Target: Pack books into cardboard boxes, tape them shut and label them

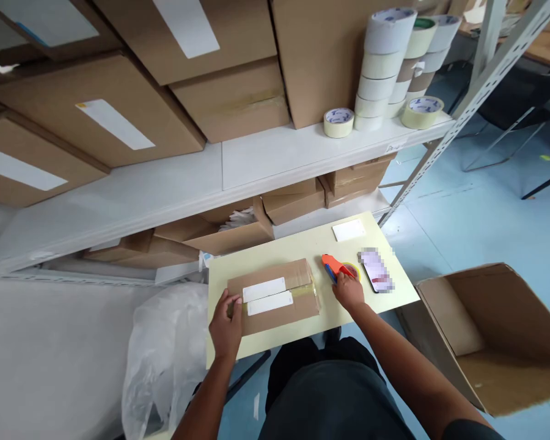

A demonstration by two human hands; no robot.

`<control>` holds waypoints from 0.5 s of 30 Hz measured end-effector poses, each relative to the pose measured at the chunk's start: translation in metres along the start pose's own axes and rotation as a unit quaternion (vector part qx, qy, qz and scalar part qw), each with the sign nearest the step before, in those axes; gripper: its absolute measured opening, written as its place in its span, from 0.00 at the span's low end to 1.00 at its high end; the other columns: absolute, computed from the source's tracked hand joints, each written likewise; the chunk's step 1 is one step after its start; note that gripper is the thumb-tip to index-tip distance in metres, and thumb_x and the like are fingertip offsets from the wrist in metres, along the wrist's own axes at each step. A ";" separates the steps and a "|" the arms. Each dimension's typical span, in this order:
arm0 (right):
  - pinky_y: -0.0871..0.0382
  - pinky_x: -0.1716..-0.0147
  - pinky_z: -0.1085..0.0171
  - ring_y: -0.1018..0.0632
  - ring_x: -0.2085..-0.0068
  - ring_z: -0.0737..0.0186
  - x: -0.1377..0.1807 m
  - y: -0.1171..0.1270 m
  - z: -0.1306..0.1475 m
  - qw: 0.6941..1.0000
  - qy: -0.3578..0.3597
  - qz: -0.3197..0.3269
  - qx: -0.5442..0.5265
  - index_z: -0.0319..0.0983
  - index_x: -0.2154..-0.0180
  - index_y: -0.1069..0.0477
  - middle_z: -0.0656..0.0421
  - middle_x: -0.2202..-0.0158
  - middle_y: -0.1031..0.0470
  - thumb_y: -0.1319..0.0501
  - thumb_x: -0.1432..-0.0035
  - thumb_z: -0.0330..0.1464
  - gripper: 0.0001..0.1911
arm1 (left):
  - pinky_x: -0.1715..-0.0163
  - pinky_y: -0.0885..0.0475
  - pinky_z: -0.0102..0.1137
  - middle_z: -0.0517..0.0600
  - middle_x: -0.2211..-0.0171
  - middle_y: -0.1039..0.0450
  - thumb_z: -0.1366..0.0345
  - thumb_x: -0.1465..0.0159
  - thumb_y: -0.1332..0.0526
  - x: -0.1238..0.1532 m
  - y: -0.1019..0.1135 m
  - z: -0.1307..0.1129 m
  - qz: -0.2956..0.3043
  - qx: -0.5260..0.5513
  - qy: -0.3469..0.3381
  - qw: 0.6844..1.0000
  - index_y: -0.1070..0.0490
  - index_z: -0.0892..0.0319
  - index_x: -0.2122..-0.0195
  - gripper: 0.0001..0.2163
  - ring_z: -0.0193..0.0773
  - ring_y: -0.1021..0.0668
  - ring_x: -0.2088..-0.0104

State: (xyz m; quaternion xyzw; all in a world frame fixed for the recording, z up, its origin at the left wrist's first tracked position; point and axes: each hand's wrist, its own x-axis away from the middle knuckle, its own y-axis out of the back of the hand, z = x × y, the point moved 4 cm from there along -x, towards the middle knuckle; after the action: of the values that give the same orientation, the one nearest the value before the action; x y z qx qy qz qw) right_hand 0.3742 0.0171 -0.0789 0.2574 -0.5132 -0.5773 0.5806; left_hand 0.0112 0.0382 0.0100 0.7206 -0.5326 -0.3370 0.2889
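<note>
A flat brown cardboard box (282, 305) with two white labels lies on a pale yellow table (302, 244). My left hand (226, 321) rests on the box's left end, fingers curled over its edge. My right hand (348, 292) is closed around an orange tape dispenser (332, 264) that sits on the table just right of the box. A phone (376, 271) lies right of the dispenser, and a white card (349, 230) lies near the table's far edge.
A white shelf (165, 183) behind the table carries large cardboard boxes and stacked tape rolls (385, 67). An open, empty cardboard box (490, 336) stands on the floor at right. A clear plastic bag (165, 354) sits at left.
</note>
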 end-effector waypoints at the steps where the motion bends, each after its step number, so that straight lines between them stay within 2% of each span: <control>1: 0.37 0.46 0.55 0.23 0.50 0.49 -0.003 0.000 -0.001 1.000 -0.002 -0.006 -0.001 0.30 0.51 0.30 0.42 0.55 0.22 0.42 0.36 0.30 0.14 | 0.37 0.33 0.42 0.52 0.39 0.28 0.52 0.32 0.45 0.000 -0.001 -0.001 -0.003 -0.002 -0.003 1.000 0.25 0.53 0.56 0.14 0.48 0.27 0.38; 5: 0.40 0.45 0.54 0.22 0.53 0.50 -0.007 0.001 -0.007 1.000 -0.003 -0.018 -0.008 0.31 0.54 0.30 0.43 0.58 0.21 0.43 0.35 0.30 0.10 | 0.38 0.33 0.42 0.54 0.40 0.27 0.52 0.32 0.45 -0.001 -0.004 -0.006 -0.011 -0.012 -0.012 1.000 0.24 0.55 0.57 0.15 0.49 0.26 0.39; 9: 0.36 0.51 0.56 0.21 0.58 0.51 0.002 0.013 -0.007 0.999 0.012 -0.035 -0.036 0.35 0.56 0.32 0.48 0.60 0.20 0.46 0.33 0.32 0.09 | 0.39 0.32 0.41 0.53 0.39 0.28 0.52 0.33 0.45 0.000 -0.006 -0.008 -0.014 -0.026 -0.005 1.000 0.24 0.55 0.57 0.15 0.49 0.26 0.40; 12: 0.33 0.58 0.57 0.23 0.61 0.51 0.016 0.040 0.008 0.986 0.070 -0.096 -0.115 0.37 0.58 0.34 0.49 0.62 0.22 0.46 0.33 0.36 0.09 | 0.40 0.32 0.39 0.53 0.40 0.27 0.52 0.34 0.44 0.000 -0.008 -0.009 -0.019 -0.023 -0.002 1.000 0.24 0.55 0.57 0.16 0.49 0.25 0.40; 15: 0.32 0.61 0.56 0.25 0.61 0.50 0.037 0.080 0.037 0.949 0.181 -0.177 -0.190 0.39 0.60 0.35 0.49 0.63 0.24 0.45 0.34 0.39 0.10 | 0.40 0.32 0.39 0.54 0.40 0.27 0.51 0.34 0.44 -0.001 -0.010 -0.009 -0.022 -0.020 -0.001 1.000 0.24 0.56 0.57 0.16 0.49 0.25 0.41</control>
State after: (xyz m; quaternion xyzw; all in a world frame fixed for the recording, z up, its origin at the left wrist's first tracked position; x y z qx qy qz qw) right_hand 0.3665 0.0094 0.0166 0.3294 -0.2267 -0.7011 0.5904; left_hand 0.0243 0.0419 0.0082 0.7261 -0.5096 -0.3548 0.2953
